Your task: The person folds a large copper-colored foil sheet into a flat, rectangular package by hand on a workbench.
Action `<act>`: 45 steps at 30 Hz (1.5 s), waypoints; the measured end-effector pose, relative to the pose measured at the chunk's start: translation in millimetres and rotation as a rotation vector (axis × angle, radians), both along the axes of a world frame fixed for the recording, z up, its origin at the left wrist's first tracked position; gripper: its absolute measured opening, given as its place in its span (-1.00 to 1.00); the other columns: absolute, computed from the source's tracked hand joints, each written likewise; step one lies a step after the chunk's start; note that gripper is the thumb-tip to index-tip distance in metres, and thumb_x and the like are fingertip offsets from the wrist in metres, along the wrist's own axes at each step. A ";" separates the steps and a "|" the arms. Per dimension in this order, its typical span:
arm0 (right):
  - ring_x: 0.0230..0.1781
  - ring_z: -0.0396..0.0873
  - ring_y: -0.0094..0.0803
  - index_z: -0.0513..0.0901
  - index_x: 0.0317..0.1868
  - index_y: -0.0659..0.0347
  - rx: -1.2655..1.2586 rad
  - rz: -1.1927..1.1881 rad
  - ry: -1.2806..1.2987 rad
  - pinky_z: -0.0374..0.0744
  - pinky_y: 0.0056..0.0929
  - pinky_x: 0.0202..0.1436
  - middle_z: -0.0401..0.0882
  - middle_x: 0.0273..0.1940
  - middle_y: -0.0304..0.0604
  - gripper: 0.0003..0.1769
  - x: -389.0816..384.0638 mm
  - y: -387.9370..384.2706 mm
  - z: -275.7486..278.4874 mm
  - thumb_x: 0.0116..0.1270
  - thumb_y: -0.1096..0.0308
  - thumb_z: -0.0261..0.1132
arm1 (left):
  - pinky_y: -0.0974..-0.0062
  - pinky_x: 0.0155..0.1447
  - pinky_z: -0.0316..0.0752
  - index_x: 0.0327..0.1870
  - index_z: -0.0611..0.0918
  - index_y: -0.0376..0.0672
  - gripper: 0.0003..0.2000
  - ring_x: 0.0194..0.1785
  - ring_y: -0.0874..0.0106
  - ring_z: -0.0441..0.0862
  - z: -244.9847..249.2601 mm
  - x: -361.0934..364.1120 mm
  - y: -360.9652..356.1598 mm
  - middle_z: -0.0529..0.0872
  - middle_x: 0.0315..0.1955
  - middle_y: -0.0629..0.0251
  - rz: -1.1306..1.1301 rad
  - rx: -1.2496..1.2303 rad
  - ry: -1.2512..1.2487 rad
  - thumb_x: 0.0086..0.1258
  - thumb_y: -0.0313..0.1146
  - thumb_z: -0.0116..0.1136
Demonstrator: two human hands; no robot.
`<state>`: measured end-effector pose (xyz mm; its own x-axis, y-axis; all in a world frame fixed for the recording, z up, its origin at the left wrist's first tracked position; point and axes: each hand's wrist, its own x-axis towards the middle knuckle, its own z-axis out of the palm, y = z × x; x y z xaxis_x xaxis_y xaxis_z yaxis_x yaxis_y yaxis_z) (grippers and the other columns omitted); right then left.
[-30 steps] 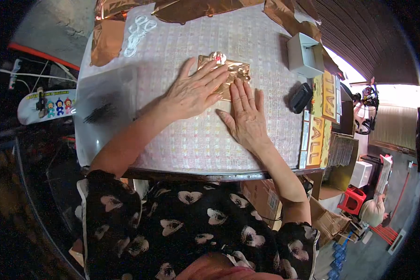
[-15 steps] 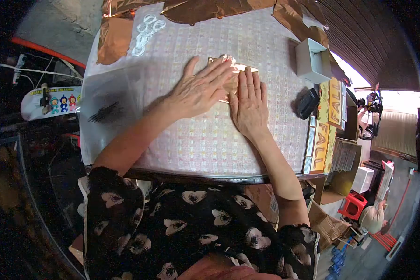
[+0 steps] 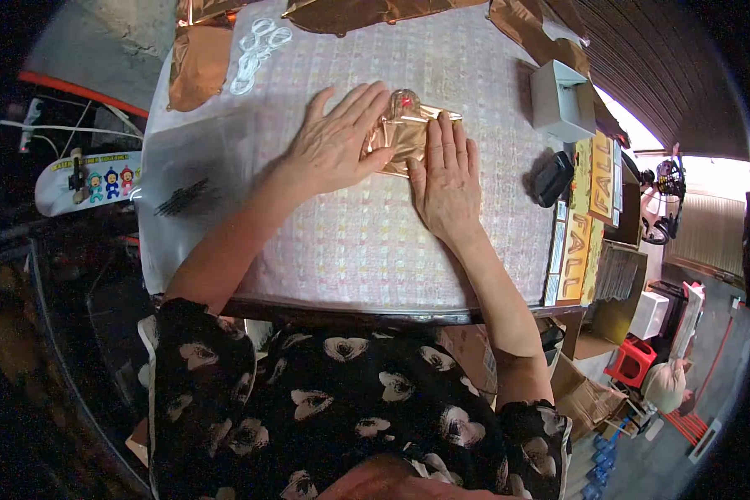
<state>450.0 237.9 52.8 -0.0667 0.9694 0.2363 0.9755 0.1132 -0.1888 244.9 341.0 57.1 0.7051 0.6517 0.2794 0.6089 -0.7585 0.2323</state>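
A folded, shiny copper-coloured foil piece lies on the patterned tablecloth, with a small red mark near its top. My left hand rests on its left edge, fingers stretched out and the thumb reaching over its lower left part. Flat on its right edge is my right hand, fingers extended side by side. Neither hand is wrapped round anything. The fingers hide parts of the foil's two sides.
Copper foil sheets line the table's far edge. White loops lie at the far left, black strands nearer. On the right are a white box, a black object and "FALL" packages.
My left hand has moved left across the foil, uncovering its middle and the red mark. My right hand has stayed nearly where it was.
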 end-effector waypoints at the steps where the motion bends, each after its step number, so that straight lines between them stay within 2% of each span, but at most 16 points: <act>1: 0.69 0.05 0.13 0.18 0.61 0.44 0.002 0.001 -0.008 0.06 0.10 0.69 0.09 0.66 0.19 -0.24 -0.1 -0.3 -0.6 0.65 0.05 0.06 | -0.05 0.65 -0.05 0.58 0.35 -0.20 -0.27 0.65 0.27 0.25 2.1 0.5 0.3 0.32 0.60 0.11 0.015 -0.013 -0.032 0.51 0.05 0.17; 3: 0.69 0.04 0.14 0.17 0.61 0.44 0.010 -0.003 -0.015 0.05 0.09 0.70 0.09 0.67 0.19 -0.24 0.2 0.0 -1.1 0.66 0.05 0.06 | -0.03 0.63 -0.01 0.57 0.36 -0.19 -0.27 0.62 0.24 0.29 7.0 2.1 -0.2 0.34 0.58 0.08 0.024 -0.021 -0.062 0.49 0.05 0.20; 5: 0.69 0.05 0.14 0.18 0.61 0.46 0.020 -0.004 -0.020 0.06 0.09 0.70 0.09 0.66 0.22 -0.23 0.1 -0.5 -2.2 0.66 0.04 0.06 | 0.04 0.49 0.17 0.51 0.42 -0.15 -0.31 0.46 0.20 0.46 23.7 5.9 -3.8 0.53 0.40 0.07 0.029 -0.050 -0.203 0.44 0.01 0.27; 6: 0.69 0.05 0.14 0.18 0.61 0.46 0.022 -0.007 -0.017 0.06 0.09 0.70 0.09 0.66 0.22 -0.23 0.4 -0.5 -3.0 0.66 0.04 0.06 | 0.04 0.49 0.17 0.51 0.42 -0.15 -0.31 0.46 0.20 0.46 24.6 9.9 -4.8 0.53 0.40 0.07 0.026 -0.048 -0.200 0.44 0.01 0.27; 8: 0.68 0.06 0.14 0.18 0.60 0.48 0.067 -0.003 -0.002 0.07 0.09 0.69 0.11 0.65 0.25 -0.22 0.7 -0.2 -4.8 0.66 0.03 0.05 | 0.12 0.31 0.29 0.39 0.50 -0.11 -0.39 0.26 0.20 0.57 23.7 20.5 -5.3 0.66 0.18 0.13 0.068 -0.091 -0.121 0.40 -0.03 0.33; 9: 0.68 0.06 0.14 0.18 0.60 0.48 0.072 -0.004 0.001 0.07 0.09 0.69 0.11 0.65 0.25 -0.22 0.5 0.0 -5.1 0.66 0.03 0.05 | 0.12 0.31 0.29 0.39 0.50 -0.11 -0.39 0.26 0.20 0.57 22.0 24.4 -5.6 0.66 0.18 0.13 0.068 -0.087 -0.118 0.40 -0.03 0.33; 11: 0.68 0.08 0.14 0.18 0.60 0.49 0.087 -0.008 -0.008 0.08 0.09 0.68 0.13 0.63 0.27 -0.21 0.4 -0.7 -5.8 0.65 0.01 0.04 | 0.14 0.23 0.33 0.30 0.56 -0.08 -0.47 0.18 0.19 0.60 20.0 32.7 -6.4 0.71 0.03 0.17 0.143 -0.056 -0.127 0.39 -0.03 0.33; 20: 0.66 0.11 0.12 0.21 0.59 0.48 0.114 0.005 0.010 0.09 0.07 0.68 0.18 0.61 0.25 -0.22 2.2 -1.6 -7.5 0.65 0.00 0.04 | 0.12 0.20 0.37 0.16 0.65 0.10 -0.63 0.10 0.14 0.66 27.8 45.7 -8.0 0.78 -0.04 0.27 0.216 -0.140 -0.129 0.42 -0.04 0.33; 27: 0.65 0.14 0.13 0.22 0.58 0.47 0.127 -0.003 0.017 0.09 0.08 0.67 0.17 0.62 0.25 -0.22 3.1 -0.8 -11.1 0.65 -0.02 0.04 | 0.09 0.24 0.39 0.17 0.68 0.10 -0.64 0.09 0.13 0.66 14.5 50.0 -5.6 0.80 -0.09 0.28 0.142 -0.136 -0.231 0.41 -0.08 0.35; 36: 0.64 0.14 0.14 0.20 0.60 0.46 0.148 -0.004 0.029 0.11 0.08 0.67 0.18 0.62 0.25 -0.20 3.1 -1.5 -14.4 0.65 -0.04 0.04 | 0.08 0.24 0.36 0.04 0.80 0.04 -0.67 0.07 0.15 0.64 16.1 54.6 -14.8 0.84 -0.07 0.25 0.285 -0.072 -0.192 0.33 -0.06 0.43; 39: 0.64 0.14 0.16 0.19 0.60 0.45 0.149 0.003 0.025 0.11 0.09 0.67 0.18 0.62 0.24 -0.20 3.7 -1.2 -15.8 0.65 -0.05 0.04 | 0.10 0.25 0.33 -0.03 0.84 0.05 -0.69 0.09 0.15 0.62 20.7 56.5 -19.5 0.84 -0.11 0.24 0.309 -0.093 -0.146 0.31 -0.03 0.44; 41: 0.64 0.14 0.16 0.18 0.62 0.39 0.155 0.005 0.017 0.11 0.10 0.66 0.19 0.61 0.24 -0.21 3.8 -0.7 -16.2 0.65 -0.05 0.04 | 0.12 0.21 0.32 -0.18 0.87 0.06 -0.74 0.11 0.19 0.61 19.0 57.8 -19.8 0.81 -0.12 0.37 0.338 -0.016 -0.162 0.25 -0.03 0.51; 42: 0.64 0.14 0.16 0.18 0.62 0.39 0.154 0.006 0.017 0.11 0.10 0.66 0.19 0.61 0.24 -0.21 4.0 -0.7 -16.0 0.65 -0.05 0.04 | 0.12 0.21 0.32 -0.18 0.87 0.06 -0.74 0.11 0.19 0.61 18.4 57.5 -19.0 0.81 -0.12 0.37 0.339 -0.016 -0.161 0.25 -0.03 0.51; 45: 0.64 0.15 0.16 0.19 0.64 0.30 0.149 0.013 0.017 0.12 0.11 0.66 0.20 0.60 0.24 -0.23 4.6 -1.5 -13.6 0.65 -0.05 0.04 | 0.06 0.24 0.31 -0.22 0.88 0.04 -0.71 0.20 0.19 0.55 13.2 56.4 -14.4 0.77 -0.03 0.37 0.363 -0.095 -0.215 0.26 0.04 0.49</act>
<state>454.6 236.4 39.2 -0.0735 0.9225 0.3790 0.9706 0.1535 -0.1853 301.3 326.6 70.3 0.3578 0.8765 0.3220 0.7621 -0.4734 0.4417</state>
